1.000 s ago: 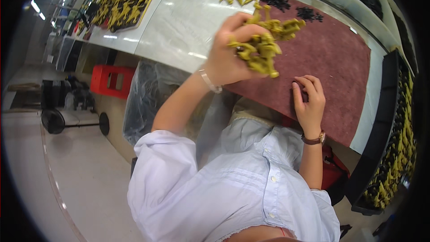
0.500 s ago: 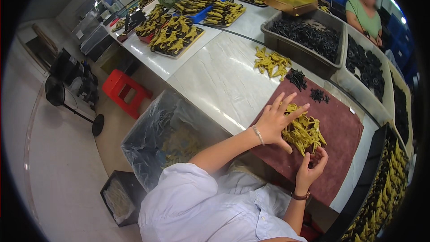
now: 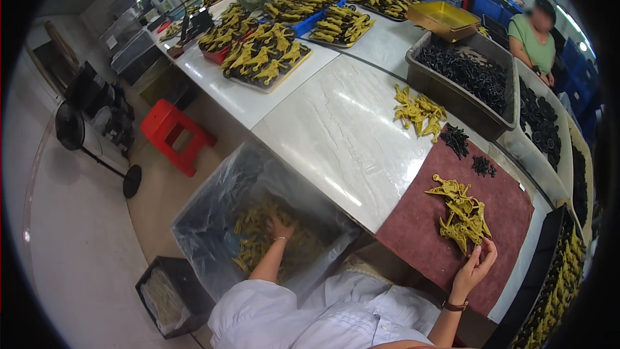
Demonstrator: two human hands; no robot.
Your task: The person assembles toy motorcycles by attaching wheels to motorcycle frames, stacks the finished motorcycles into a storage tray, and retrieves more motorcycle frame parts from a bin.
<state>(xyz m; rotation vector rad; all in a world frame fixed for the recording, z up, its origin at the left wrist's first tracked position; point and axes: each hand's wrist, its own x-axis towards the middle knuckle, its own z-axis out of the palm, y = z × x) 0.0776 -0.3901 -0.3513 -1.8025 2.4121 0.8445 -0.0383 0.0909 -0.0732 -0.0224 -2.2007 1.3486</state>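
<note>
My left hand (image 3: 279, 227) reaches deep into a large bin lined with clear plastic (image 3: 206, 184), among loose yellow plastic parts (image 3: 248, 220). Its fingers look apart, though haze and the parts blur the tips. On the reddish-brown mat (image 3: 413, 220) lies a small heap of yellow frame-like parts (image 3: 466, 216). Curved beside the heap's near edge, my right hand (image 3: 475, 271) has its thumb and fingers apart and appears to hold nothing; its fingertips are at the lowest parts. Small black parts (image 3: 456, 141) and tinier black pieces (image 3: 483, 167) lie at the mat's far edge.
More yellow parts (image 3: 418, 113) lie beyond the mat. Grey tubs of black parts (image 3: 465, 74) line the right, with a black tray (image 3: 558, 284) nearer. Loaded trays (image 3: 268, 58) stand farther back. A red stool (image 3: 174, 132) stands left; a person in green (image 3: 533, 42) is far right.
My left hand has left the heap on the mat and gone down into the lined bin. The heap is now smaller and more spread out; my right hand remains beside it.
</note>
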